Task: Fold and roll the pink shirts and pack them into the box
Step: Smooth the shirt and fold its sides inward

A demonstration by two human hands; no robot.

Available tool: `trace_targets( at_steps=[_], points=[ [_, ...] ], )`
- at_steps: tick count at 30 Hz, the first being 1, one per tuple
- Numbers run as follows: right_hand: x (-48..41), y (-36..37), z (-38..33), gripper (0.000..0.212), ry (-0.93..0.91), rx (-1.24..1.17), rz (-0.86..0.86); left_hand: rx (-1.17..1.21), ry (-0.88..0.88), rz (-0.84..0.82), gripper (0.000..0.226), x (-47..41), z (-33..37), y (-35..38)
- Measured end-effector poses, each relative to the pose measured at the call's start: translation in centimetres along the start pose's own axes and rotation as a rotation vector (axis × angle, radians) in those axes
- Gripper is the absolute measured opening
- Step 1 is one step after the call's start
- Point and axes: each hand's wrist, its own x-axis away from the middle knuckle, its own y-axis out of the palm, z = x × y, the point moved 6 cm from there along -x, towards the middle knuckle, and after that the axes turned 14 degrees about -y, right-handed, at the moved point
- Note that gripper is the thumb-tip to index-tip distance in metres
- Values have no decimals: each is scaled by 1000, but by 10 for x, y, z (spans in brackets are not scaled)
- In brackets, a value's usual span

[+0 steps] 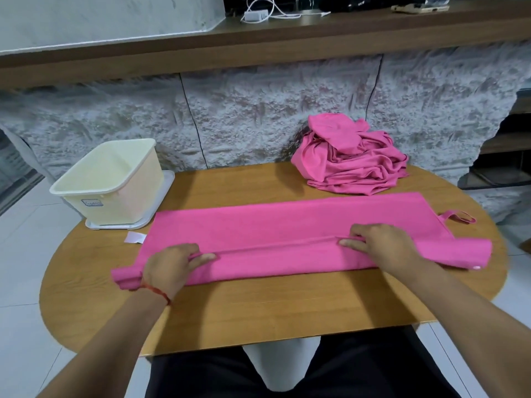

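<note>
A pink shirt (pixel 287 225) lies spread in a long band across the wooden table (pixel 258 305), its near edge turned over into a fold. My left hand (pixel 169 268) grips that folded edge near its left end, thumb and fingers curled round the cloth. My right hand (pixel 379 242) pinches the same edge near the right end. A heap of crumpled pink shirts (pixel 353 159) sits at the back right of the table. An empty cream plastic box (pixel 86 182) stands at the back left on its white lid (pixel 163 193).
A small white paper tag (pixel 135 237) lies on the table just in front of the box. A rough stone-like wall runs behind the table under a wooden shelf (pixel 258 38) with cables. White floor tiles surround the table.
</note>
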Motion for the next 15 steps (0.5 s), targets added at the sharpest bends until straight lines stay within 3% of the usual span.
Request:
trace_targets(
  at_steps=[9,15],
  points=[
    [-102,12,47,38,-29,-56,-120,-78,48,-8,71,-122,24,2],
    [-135,35,68,33,-24,-70,-162,-160,-43,-86,79,-167,5,40]
  ],
)
